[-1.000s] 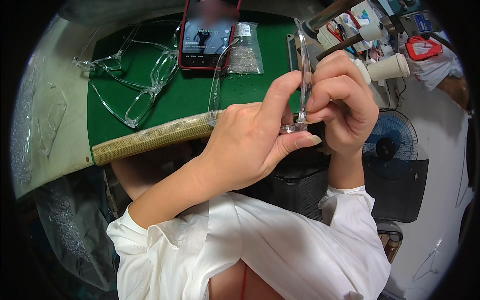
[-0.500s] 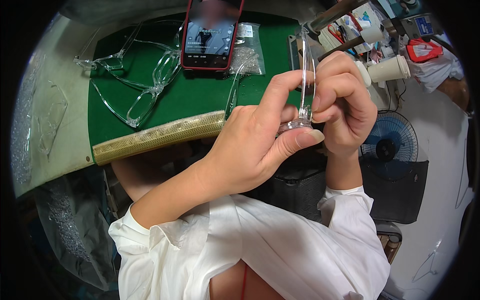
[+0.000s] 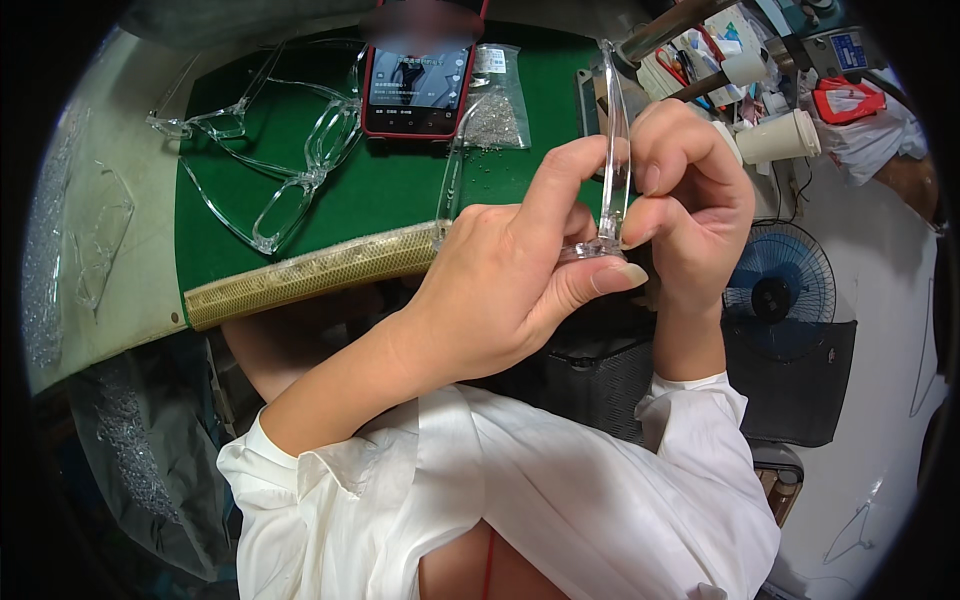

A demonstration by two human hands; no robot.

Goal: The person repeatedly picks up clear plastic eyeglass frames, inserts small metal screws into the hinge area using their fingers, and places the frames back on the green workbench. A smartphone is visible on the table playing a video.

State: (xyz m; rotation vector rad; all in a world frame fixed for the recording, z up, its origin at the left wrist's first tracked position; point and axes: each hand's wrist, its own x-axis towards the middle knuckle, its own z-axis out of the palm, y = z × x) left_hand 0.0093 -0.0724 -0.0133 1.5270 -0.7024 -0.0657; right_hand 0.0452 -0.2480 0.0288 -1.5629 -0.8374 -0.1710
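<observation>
A clear plastic eyeglass frame [image 3: 613, 180] is pinched in my left hand [image 3: 510, 265], thumb below its front and index finger bent over it. One temple stands upright between my hands; the other temple [image 3: 452, 180] rises behind my left wrist side. Most of the frame's front is hidden by my fingers. Close beside the hinge is my right hand [image 3: 692, 205], its fingers curled, with thumb and index tips apart. The thumb tip is next to the hinge, and I see nothing between the tips.
On the green mat [image 3: 400, 185] lie several clear eyeglass frames [image 3: 285, 185]. Behind them stands a red-cased phone [image 3: 415, 95] beside a clear bag of small metal parts [image 3: 497, 110]. A gold mesh strip [image 3: 320, 268] lines the front edge. A fan [image 3: 780, 285] stands at right.
My right index finger has lifted away from the thumb and the hinge. The held eyeglass frame has turned slightly, its far-left temple shifting left.
</observation>
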